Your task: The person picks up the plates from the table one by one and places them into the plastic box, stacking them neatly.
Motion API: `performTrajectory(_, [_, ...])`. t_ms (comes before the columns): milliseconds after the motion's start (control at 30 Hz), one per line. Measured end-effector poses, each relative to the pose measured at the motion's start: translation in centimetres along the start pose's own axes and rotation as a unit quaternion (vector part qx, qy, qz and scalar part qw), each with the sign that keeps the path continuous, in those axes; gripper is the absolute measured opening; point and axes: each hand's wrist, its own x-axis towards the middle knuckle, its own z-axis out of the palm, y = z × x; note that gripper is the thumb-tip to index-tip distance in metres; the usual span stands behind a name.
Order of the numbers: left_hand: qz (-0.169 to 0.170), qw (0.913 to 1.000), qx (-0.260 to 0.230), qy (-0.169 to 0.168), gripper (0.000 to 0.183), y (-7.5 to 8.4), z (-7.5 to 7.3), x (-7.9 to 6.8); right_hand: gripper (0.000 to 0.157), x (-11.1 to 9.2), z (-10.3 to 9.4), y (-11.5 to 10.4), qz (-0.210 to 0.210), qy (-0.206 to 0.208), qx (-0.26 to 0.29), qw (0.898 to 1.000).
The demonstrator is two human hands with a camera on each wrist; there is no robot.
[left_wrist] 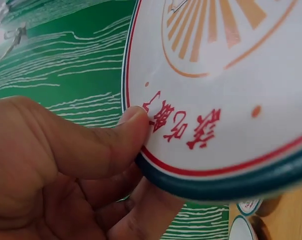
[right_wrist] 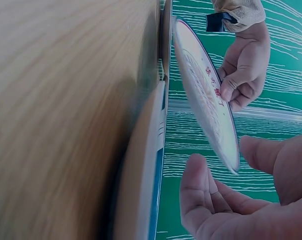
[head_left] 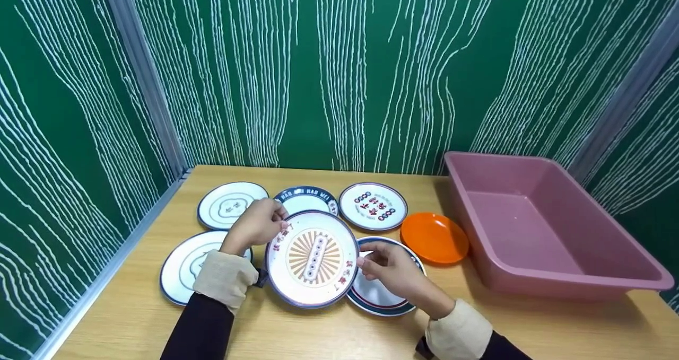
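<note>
My left hand (head_left: 257, 225) pinches the upper left rim of a white plate (head_left: 313, 259) with an orange sunburst and red characters. Thumb on its face and fingers behind, it holds the plate tilted above the table, as the left wrist view shows. At the plate's right edge is my right hand (head_left: 395, 275); in the right wrist view its thumb (right_wrist: 260, 152) and fingers stand apart on either side of the rim. Below that hand lies a white plate with a dark green rim (head_left: 379, 301), partly covered. The held plate overlaps a navy-rimmed lettered plate (head_left: 307, 194).
Two white plates with line patterns, one at the back (head_left: 212, 203) and one in front (head_left: 180, 270), lie on the left. A plate with red characters (head_left: 377, 206) and an orange plate (head_left: 435, 238) lie right of centre, beside a large pink basin (head_left: 477, 233). Green walls surround the wooden table (head_left: 297, 333).
</note>
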Motion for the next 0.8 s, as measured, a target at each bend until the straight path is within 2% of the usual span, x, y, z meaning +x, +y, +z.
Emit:
performTrajectory(200, [0.014,0.9986,-0.046,0.019,0.007,0.5,0.4,-0.1,0.051,0.0,0.2,0.1,-0.012,0.001,0.065,0.998])
performTrajectory(333, [0.001,0.9963,-0.081,0.027,0.007,0.9,0.8,-0.1,0.057,-0.1,0.3,0.0,-0.006,0.015,0.101,0.995])
performTrajectory(533, [-0.028,0.9901,-0.134,0.03,0.006,1.6,1.1,-0.1,0.043,-0.2,0.0,-0.6,0.004,0.068,0.15,0.986])
performTrajectory(633, [-0.04,0.9856,-0.162,0.028,0.007,2.1,1.2,-0.3,0.034,-0.3,-0.4,-1.1,-0.005,0.102,0.163,0.981])
performTrajectory(800, [-0.028,0.979,-0.2,0.022,0.007,2.7,1.3,-0.6,0.028,-0.4,-1.2,-1.6,-0.018,0.142,0.157,0.977])
